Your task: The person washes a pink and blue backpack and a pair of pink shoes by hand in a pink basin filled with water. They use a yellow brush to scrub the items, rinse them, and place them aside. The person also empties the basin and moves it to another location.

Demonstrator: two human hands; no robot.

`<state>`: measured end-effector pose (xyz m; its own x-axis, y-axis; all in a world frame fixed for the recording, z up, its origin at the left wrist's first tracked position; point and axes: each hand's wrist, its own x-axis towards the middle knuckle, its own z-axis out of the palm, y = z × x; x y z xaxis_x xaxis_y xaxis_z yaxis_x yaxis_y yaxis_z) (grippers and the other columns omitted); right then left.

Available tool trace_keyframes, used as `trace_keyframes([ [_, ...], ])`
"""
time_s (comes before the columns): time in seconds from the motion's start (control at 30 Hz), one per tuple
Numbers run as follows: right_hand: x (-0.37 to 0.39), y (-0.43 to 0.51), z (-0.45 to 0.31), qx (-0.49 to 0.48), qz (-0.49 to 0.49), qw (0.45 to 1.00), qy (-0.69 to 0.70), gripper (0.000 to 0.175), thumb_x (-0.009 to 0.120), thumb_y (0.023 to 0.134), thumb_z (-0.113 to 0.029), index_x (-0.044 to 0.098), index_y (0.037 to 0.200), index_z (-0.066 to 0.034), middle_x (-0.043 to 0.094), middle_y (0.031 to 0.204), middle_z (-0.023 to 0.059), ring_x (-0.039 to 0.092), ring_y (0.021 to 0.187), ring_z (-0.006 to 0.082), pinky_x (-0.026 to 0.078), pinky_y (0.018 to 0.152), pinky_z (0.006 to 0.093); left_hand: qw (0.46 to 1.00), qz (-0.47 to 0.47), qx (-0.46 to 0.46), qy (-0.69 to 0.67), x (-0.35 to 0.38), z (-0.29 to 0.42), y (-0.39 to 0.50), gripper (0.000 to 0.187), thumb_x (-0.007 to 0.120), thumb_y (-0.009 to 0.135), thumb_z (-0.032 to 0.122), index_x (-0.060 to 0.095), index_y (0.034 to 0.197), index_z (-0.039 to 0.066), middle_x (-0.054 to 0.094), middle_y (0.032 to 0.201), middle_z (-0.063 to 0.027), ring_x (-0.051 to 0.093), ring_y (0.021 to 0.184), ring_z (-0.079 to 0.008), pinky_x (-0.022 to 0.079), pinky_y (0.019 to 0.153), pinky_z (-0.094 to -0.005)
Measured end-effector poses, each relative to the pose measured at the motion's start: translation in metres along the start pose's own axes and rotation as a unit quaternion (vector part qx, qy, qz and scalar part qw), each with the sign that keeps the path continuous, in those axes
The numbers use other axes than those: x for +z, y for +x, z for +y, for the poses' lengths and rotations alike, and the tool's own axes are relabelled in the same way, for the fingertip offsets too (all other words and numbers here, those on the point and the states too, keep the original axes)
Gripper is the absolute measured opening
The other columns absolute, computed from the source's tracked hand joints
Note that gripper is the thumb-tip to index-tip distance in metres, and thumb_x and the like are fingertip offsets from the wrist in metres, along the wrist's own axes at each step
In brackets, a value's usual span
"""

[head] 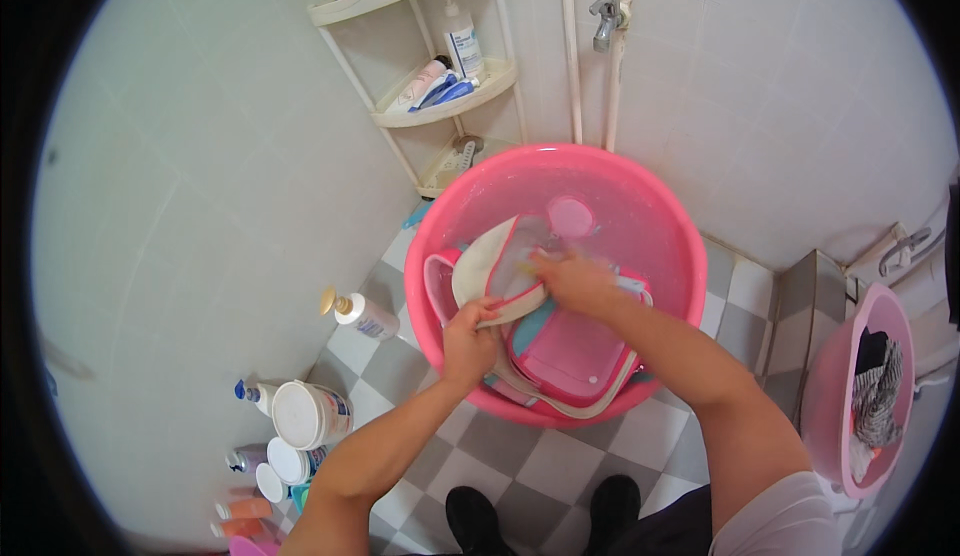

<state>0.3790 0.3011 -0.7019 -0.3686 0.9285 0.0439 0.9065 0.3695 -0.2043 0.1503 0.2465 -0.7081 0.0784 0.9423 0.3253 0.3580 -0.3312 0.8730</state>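
A large round pink plastic tub [684, 256] of cloudy water stands on the floor. In it lies a pink, white and blue fabric bag [577, 353], partly under water. My left hand [471, 342] grips the pink-edged, off-white flap [480, 260] of the bag at its near edge. At the flap's right side is my right hand [574, 278], blurred, its fingers against the light inner face; a small yellowish spot shows at the fingertips, and I cannot tell what it is. Beyond the hands, a round pink piece [571, 217] shows in the water.
A white corner shelf [442, 113] with bottles and tubes stands behind the tub, near a wall tap [606, 20]. Left on the checkered floor are a pump bottle [367, 316] and white lidded buckets [307, 413]. At right, a pink basin [817, 406] holds clothes.
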Motion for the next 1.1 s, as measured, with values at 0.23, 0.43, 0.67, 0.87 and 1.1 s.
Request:
trace_keyframes([
  [0.23, 0.011, 0.023, 0.058, 0.257, -0.068, 0.963, 0.043, 0.046, 0.047, 0.1, -0.027, 0.045, 0.145, -0.0354, 0.062, 0.126, 0.0212, 0.069, 0.106, 0.0375, 0.057, 0.083, 0.0545, 0.906, -0.077, -0.072, 0.409, -0.004, -0.035, 0.04, 0.05, 0.073, 0.074, 0.007, 0.05, 0.117, -0.005, 0.043, 0.143, -0.031, 0.045, 0.127, -0.0419, 0.04, 0.109, -0.0483],
  [0.43, 0.029, 0.019, 0.036, 0.158, -0.065, 0.985, 0.031, 0.045, 0.047, 0.1, -0.028, 0.048, 0.145, -0.0324, 0.061, 0.127, 0.0191, 0.068, 0.106, 0.0403, 0.056, 0.086, 0.0534, 0.924, -0.128, -0.051, 0.358, 0.029, -0.056, 0.127, 0.07, 0.079, 0.076, 0.043, 0.055, 0.125, -0.001, 0.053, 0.138, -0.0307, 0.048, 0.132, -0.0443, 0.043, 0.105, -0.0516],
  [0.67, 0.052, 0.01, 0.101, 0.307, -0.176, 0.933, 0.063, 0.041, 0.056, 0.094, -0.03, 0.061, 0.136, -0.0287, 0.068, 0.125, 0.0151, 0.067, 0.112, 0.0362, 0.053, 0.095, 0.0506, 0.89, -0.193, -0.203, 0.36, 0.047, -0.037, 0.132, 0.049, 0.065, 0.091, 0.049, 0.062, 0.115, 0.007, 0.072, 0.113, -0.0213, 0.066, 0.109, -0.0439, 0.051, 0.091, -0.0527],
  [0.87, -0.007, 0.028, 0.048, 0.292, -0.03, 0.937, 0.189, 0.039, 0.051, 0.099, -0.037, 0.063, 0.135, -0.0267, 0.069, 0.124, 0.0159, 0.064, 0.118, 0.0383, 0.051, 0.097, 0.0508, 0.982, -0.091, -0.115, 0.118, 0.017, -0.02, 0.134, 0.027, 0.072, 0.094, 0.023, 0.068, 0.112, 0.004, 0.073, 0.105, -0.0115, 0.068, 0.096, -0.024, 0.052, 0.083, -0.0353],
  [1.1, -0.096, 0.028, 0.009, 0.231, 0.269, 0.862, 0.362, 0.044, 0.045, 0.103, -0.034, 0.055, 0.145, -0.0266, 0.067, 0.127, 0.0192, 0.065, 0.114, 0.042, 0.05, 0.095, 0.0504, 0.997, -0.08, -0.017, 0.002, 0.003, 0.113, 0.154, 0.026, 0.074, 0.094, 0.012, 0.071, 0.117, 0.001, 0.072, 0.104, -0.0036, 0.063, 0.092, -0.0099, 0.051, 0.081, -0.0262],
])
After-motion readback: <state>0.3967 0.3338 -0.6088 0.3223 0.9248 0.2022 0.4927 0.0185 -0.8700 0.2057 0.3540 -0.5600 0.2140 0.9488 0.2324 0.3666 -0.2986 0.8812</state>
